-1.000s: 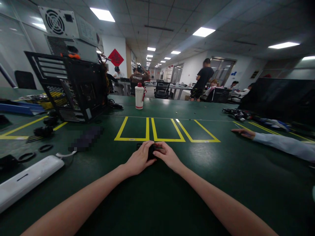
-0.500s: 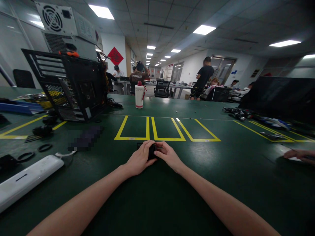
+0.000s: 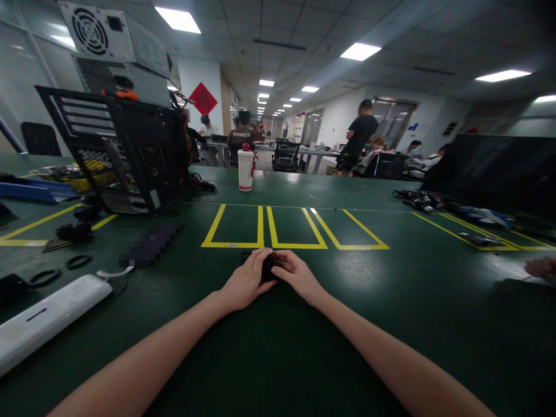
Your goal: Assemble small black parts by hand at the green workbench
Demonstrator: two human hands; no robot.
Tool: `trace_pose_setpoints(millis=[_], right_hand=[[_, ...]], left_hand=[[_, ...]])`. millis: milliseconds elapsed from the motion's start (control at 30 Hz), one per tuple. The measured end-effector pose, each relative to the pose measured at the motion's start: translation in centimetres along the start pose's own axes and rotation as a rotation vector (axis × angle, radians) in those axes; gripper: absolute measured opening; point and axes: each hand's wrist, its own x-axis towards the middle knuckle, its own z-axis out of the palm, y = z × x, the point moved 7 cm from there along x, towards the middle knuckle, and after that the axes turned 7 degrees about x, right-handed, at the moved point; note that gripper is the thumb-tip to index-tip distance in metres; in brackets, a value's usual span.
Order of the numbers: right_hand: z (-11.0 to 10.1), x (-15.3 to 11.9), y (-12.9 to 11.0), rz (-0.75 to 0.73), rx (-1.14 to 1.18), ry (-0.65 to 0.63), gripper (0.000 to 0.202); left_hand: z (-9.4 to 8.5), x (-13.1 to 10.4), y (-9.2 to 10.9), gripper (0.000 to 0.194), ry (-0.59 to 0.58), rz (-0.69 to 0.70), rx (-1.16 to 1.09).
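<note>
Object, small and black, sits on the worktop between the two hands, just nearer than the row of yellow outlines; most of it is hidden by fingers, so its exact form cannot be stated. Left hand: grip closed over the object, fingers across its top, thumb along the near side; a dark part also shows beyond the knuckles. Right hand: grip curled, fingertips and thumb against the object's right side; whether it truly pinches cannot be determined. Beyond the outlines, a white bottle with a red cap stands upright. To its left, a black case rests tilted in view, two power supplies stacked on top, with an orange item beside them. Left side, nearer the wearer: a long white box, a blurred dark item with a white cable at its near end, and black rings. Far left, a blue tray. Right side: tangled cables, a silver item by further yellow tape, and another person's hand, partly cut off at the edge.
</note>
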Motion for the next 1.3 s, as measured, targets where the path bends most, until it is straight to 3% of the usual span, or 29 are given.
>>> trace_pose_setpoints(millis=[200, 400, 600, 867, 1067, 1300], right_hand=[[0.38, -0.39, 0.0, 0.006, 0.03, -0.059, 0.034], [0.22, -0.36, -0.12, 0.002, -0.017, -0.003, 0.023], [-0.01, -0.1, 0.44, 0.018, -0.031, -0.022, 0.035], [0.01, -0.18, 0.3, -0.003, 0.017, 0.0, 0.023], [-0.14, -0.07, 0.36, 0.019, -0.031, -0.005, 0.036], [0.4, -0.48, -0.01, 0.005, 0.029, -0.039, 0.029]], left_hand=[[0.01, 0.01, -0.02, 0.061, 0.004, 0.004, -0.006], [-0.03, 0.01, -0.06, 0.063, 0.01, 0.007, -0.005], [-0.14, 0.06, 0.08, 0.063, 0.022, 0.012, 0.003], [-0.12, 0.05, 0.06, 0.062, 0.023, 0.01, -0.002], [-0.09, -0.02, -0.01, 0.062, -0.009, -0.002, -0.009], [-0.06, -0.06, -0.11, 0.063, -0.006, 0.0, -0.008]])
